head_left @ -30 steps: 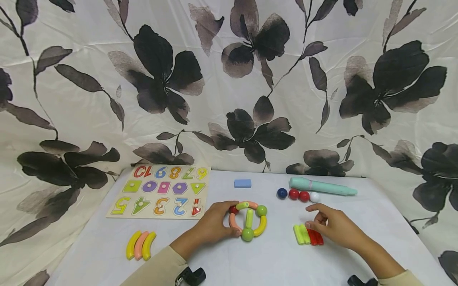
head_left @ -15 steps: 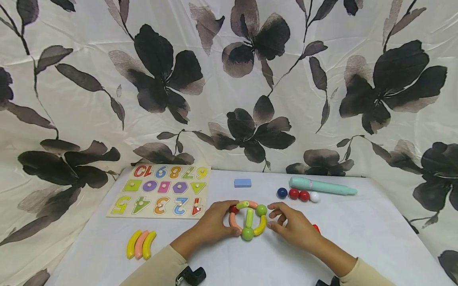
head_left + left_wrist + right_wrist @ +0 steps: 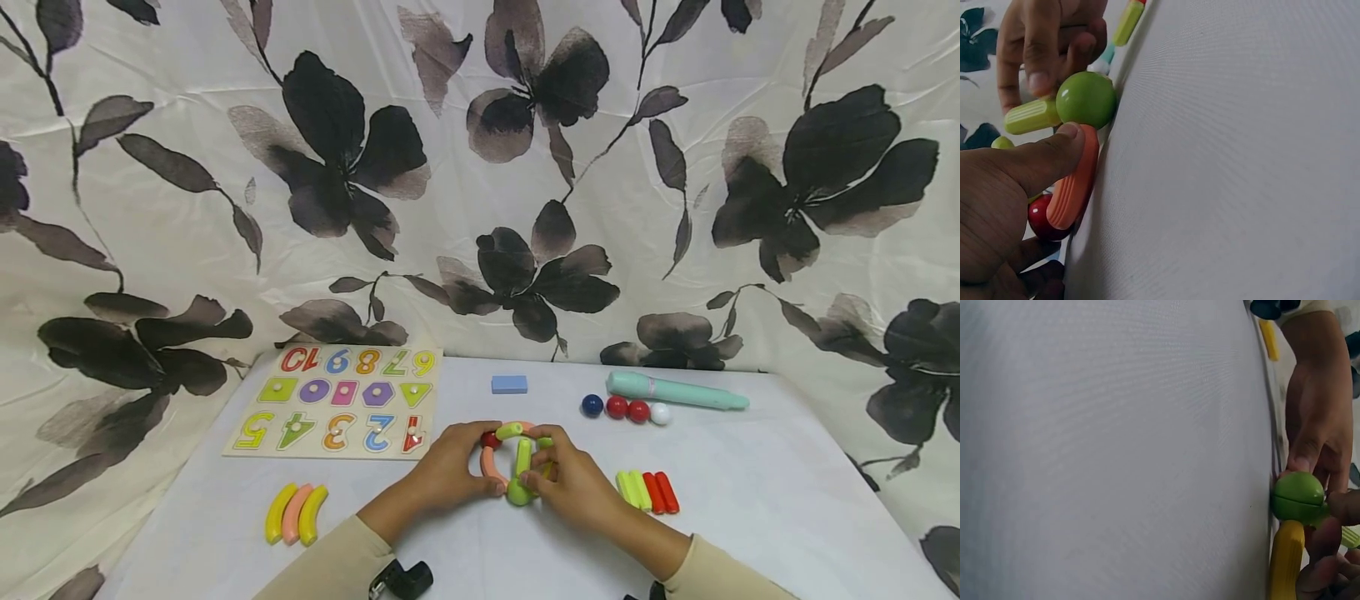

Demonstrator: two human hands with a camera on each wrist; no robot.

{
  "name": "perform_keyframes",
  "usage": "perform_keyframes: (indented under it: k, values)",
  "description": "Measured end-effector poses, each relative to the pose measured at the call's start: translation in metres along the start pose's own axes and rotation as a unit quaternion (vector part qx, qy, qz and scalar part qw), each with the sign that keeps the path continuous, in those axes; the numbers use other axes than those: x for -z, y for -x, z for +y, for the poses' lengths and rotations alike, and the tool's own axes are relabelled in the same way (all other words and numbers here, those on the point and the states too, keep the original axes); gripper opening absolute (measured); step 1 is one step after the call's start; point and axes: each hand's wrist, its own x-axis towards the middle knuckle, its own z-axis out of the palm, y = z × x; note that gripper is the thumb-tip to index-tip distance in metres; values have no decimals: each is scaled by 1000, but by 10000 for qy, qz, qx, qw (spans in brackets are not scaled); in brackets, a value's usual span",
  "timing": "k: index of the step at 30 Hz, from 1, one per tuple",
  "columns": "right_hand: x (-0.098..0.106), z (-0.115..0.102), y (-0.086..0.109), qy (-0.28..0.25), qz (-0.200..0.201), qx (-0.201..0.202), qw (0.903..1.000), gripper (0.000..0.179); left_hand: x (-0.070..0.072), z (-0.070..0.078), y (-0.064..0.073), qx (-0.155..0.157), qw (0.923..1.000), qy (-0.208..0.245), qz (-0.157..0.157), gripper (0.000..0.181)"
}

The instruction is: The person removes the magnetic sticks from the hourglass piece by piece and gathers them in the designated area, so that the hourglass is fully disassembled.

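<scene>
A ring of toy sticks and balls lies mid-table, with pink [image 3: 489,462] and yellow curved sticks [image 3: 1286,559] joined by balls. A straight light-green stick [image 3: 522,456] rises from the near green ball [image 3: 1086,100]. My left hand [image 3: 450,467] grips the ring's left side, its thumb on the pink stick and its fingers by the red ball [image 3: 1045,219]. My right hand [image 3: 576,485] curls round the right side, thumb at the light-green stick just above the near green ball. It hides most of the yellow stick and the far green ball in the head view.
Light-green and red sticks [image 3: 657,492] lie at right. Behind them are blue, red and white balls [image 3: 638,411] and a teal tapered tube [image 3: 675,391]. A blue block [image 3: 509,384] lies at the back, a number puzzle board [image 3: 307,450] and curved sticks [image 3: 296,514] at left.
My right hand has moved left from the light-green and red sticks to the ring and closed on its right side. My left hand has stayed on the ring.
</scene>
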Motion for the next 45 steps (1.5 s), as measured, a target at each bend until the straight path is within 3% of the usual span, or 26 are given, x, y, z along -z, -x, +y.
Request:
perform_keyframes:
  k: [10,15,22,26,35,45]
  values:
    - [-2,-1,-4,-40,-342,-35,9994,46,-1,-2,0,-59,10000,-55,22,86]
    - [-1,-2,-4,241,-501,22,9985,41,-1,-1,0,-79,10000,-10,26,86]
    - [-3,-2,0,667,-252,531,9960,42,-1,-2,-1,-123,9999,-31,39,86]
    - [-2,0,3,852,-82,475,9952,45,-1,-2,-1,-65,10000,-50,13,86]
    - [35,7,12,846,320,-328,9954,57,-2,-1,0,49,10000,-46,-13,87]
    - [84,32,34,1039,720,-440,9910,56,-2,1,0,163,9999,-27,-36,86]
